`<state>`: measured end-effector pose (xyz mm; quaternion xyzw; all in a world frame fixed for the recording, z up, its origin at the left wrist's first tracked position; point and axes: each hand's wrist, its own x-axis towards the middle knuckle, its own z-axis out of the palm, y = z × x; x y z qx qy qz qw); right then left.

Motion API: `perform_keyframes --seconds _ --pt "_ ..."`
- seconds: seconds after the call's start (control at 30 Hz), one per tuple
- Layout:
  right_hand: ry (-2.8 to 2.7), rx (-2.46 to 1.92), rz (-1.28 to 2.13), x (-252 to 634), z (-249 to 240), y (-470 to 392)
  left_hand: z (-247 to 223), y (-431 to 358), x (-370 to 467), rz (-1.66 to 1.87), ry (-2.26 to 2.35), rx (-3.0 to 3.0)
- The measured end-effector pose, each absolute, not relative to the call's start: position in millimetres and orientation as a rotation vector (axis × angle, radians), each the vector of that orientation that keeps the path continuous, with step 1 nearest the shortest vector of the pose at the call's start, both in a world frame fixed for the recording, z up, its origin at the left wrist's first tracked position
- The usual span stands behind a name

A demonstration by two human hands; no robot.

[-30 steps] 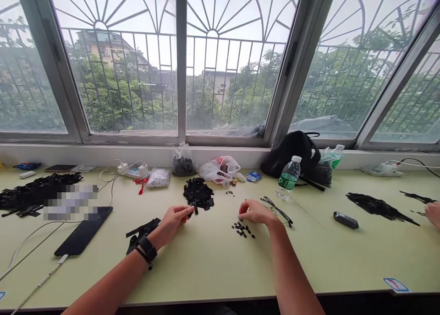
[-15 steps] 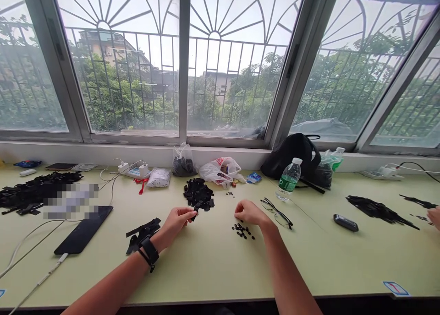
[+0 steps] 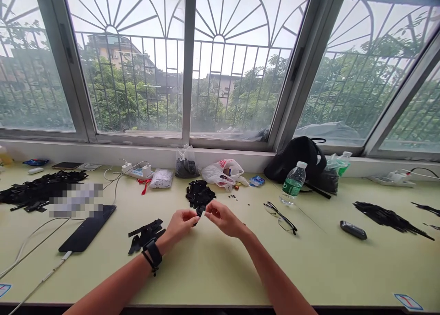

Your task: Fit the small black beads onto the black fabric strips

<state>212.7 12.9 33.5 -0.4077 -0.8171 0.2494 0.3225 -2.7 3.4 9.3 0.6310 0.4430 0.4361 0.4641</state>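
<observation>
Head view: both hands are meeting over a small black strip

Head view, looking down: the left hand (image 3: pixel 180 225) is pinching a small black strip (image 3: pixel 198 214) between thumb and fingertips, just in front of a heap of black pieces (image 3: pixel 200 194). The right hand (image 3: pixel 223 219) is bending its thumb and index finger in close together at the strip's other side. A tiny pale bit (image 3: pixel 203 213) is showing between the two hands; whether the right fingertips are pinching it, I cannot tell. More black strips (image 3: pixel 144 235) are lying beside the left wrist, and a few small dark rings (image 3: pixel 233 196) are resting on the table (image 3: pixel 220 278) beyond the right hand. Eyeglasses (image 3: pixel 282 218) and a water bottle (image 3: pixel 294 183) are sitting farther to the right.

For fine work like this, the left hand should be gripping firmly near the strip's edge, leaving its working end exposed and flat. The right hand should be working with light fingertip pressure, since a hard push could be bending or twisting such a thin piece. Both wrists should be staying low and steady, with the fingertips clear of the heap so that loose pieces are not catching.
</observation>
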Motion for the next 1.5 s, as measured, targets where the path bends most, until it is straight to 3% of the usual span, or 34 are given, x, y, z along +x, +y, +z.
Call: perform_keyframes --seconds 0.27,0.57,1.2,1.5 --pt "-2.088 -0.961 0.597 186.2 18.9 7.5 -1.7 6.7 -5.5 1.117 1.048 1.739" --pt "-2.044 -0.963 0.752 191.4 11.7 13.5 3.6 0.6 -4.7 1.091 0.991 1.83" --pt "-1.805 -0.751 1.349 197.6 22.3 12.1 9.7 -7.2 -3.3 1.056 0.955 1.889" --pt "-1.948 -0.827 1.296 203.4 31.0 8.1 14.6 -7.5 -5.6 1.048 0.854 1.87"
